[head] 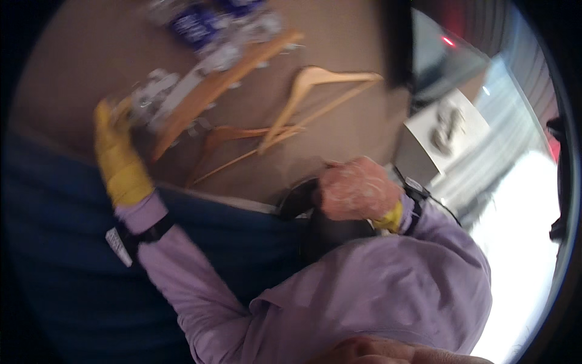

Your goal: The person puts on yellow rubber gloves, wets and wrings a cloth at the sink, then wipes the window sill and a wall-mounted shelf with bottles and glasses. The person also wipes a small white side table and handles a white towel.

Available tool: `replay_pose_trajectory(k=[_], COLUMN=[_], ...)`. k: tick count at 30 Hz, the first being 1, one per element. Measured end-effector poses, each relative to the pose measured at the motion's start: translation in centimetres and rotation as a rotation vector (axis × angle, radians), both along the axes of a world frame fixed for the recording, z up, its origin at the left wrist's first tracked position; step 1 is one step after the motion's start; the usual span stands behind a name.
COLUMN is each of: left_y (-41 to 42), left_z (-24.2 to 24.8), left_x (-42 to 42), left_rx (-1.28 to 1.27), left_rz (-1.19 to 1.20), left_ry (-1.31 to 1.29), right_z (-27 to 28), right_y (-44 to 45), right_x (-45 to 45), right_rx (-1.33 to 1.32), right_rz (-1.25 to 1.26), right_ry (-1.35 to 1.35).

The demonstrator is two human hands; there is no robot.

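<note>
My left hand (122, 154), in a yellow glove, reaches to the left end of a wooden strip (227, 86) edged with white and clear pieces. Its fingertips are blurred against clear plastic pieces (157, 91); whether they grip anything is unclear. On the right, my right hand (386, 219) shows little more than a yellow glove cuff behind a bunched pink cloth (357, 189), which it appears to hold. Between the hands lie a wooden clothes hanger (313, 77) and a second, darker-looking wooden hanger (236, 132), partly overlapping on the brown surface.
Blue and clear plastic packaging (195, 25) lies at the top. A dark object (298, 198) is beside the pink cloth. On the right stands a white box (459, 129) with a grey item on it, near a glossy pale surface (514, 100). Dark blue fabric (227, 227) borders the brown surface.
</note>
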State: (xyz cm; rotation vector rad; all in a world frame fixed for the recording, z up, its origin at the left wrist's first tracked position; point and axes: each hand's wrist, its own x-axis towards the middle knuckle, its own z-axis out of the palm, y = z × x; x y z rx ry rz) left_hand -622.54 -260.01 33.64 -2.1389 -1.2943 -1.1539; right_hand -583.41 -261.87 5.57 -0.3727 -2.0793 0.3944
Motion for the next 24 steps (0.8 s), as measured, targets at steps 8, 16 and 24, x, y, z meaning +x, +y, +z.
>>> replay_pose_trajectory(k=[8,16,24], left_y=[4.0,8.2,9.9], left_z=[2.9,0.5,0.4], left_x=[6.0,10.0,8.6], left_rx=[0.171,0.243,0.214], left_rz=[0.012,0.314,0.351], left_ry=[-0.232,0.107,0.148], right_z=[3.3,4.7,3.6], right_y=[-0.6,-1.0,-0.3], right_x=[0.4,1.2,2.5], right_rx=[0.033,0.007,0.068], right_rz=[-0.093,-0.131,-0.300], right_ry=[-0.141,-0.210,-0.065])
